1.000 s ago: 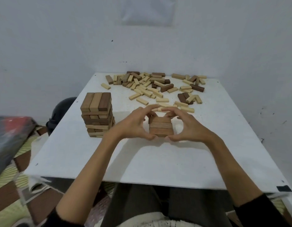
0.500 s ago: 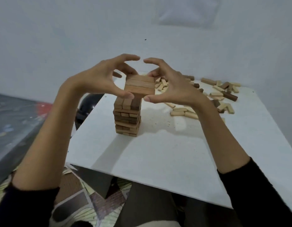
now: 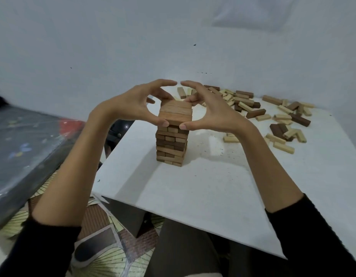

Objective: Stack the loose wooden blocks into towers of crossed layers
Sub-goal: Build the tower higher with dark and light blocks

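A: What is on the far left?
B: A dark flat thing (image 3: 23, 152) with a red patch. It lies beside the white table (image 3: 203, 188).
A: And the left hand?
B: The left hand (image 3: 129, 108) is curled round the top bunch of blocks (image 3: 176, 113). Its thumb presses the near side and its fingers bend over the back.
A: Where is that bunch?
B: Right on top of the block tower (image 3: 171, 144). The tower stands near the table's left edge, and its layers cross each other.
A: And the right hand?
B: The right hand (image 3: 215, 113) grips the same bunch from the other side, thumb in front, fingers bent behind.
A: What is on the right?
B: Lots of loose blocks (image 3: 273, 116), light and dark, lie scattered, well apart from the tower.
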A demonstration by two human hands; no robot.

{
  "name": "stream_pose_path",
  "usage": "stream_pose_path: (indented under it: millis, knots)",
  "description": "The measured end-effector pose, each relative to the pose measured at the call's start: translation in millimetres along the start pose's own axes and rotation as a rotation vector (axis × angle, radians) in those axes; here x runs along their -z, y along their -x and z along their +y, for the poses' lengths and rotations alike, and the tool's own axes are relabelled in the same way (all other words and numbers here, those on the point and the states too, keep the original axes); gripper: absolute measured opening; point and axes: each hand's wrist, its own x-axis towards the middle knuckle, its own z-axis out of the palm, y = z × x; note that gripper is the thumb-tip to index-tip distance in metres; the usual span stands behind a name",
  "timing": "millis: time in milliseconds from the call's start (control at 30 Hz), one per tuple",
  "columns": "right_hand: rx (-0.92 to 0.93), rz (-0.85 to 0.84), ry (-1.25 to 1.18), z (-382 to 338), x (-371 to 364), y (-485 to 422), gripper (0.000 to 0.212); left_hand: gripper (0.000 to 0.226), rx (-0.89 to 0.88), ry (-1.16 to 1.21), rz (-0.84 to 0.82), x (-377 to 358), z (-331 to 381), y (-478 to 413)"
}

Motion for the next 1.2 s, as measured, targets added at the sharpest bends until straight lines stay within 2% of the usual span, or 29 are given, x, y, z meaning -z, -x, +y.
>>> stream_pose_path:
  millis: [300, 867, 1033, 1133, 1200]
  knots:
    - [-0.018, -0.005, 0.002, 1.0, -5.3, 1.1, 0.094, 0.101, 0.027, 0.021, -0.051, -1.7, -1.5, -1.2]
    - [-0.049, -0.002, -0.002, 4.3, -7.2, 2.1, 0.092, 0.091, 0.038, 0.048, -0.139, -1.1, -5.5, -9.6]
    - [-0.065, 0.016, -0.022, 4.3, -11.6, 3.9, 0.092, 0.095, 0.035, 0.04, -0.141, -1.0, -8.7, -11.6]
    - [-0.101, 0.044, -0.12, 2.6, -14.2, 6.2, 0.088, 0.105, 0.03, 0.061, -0.134, -0.3, -12.1, -7.2]
    - [-0.173, 0.157, -0.306, -0.7, -19.9, 5.3, 0.072, 0.092, 0.022, 0.174, -0.019, -4.1, -13.2, -2.7]
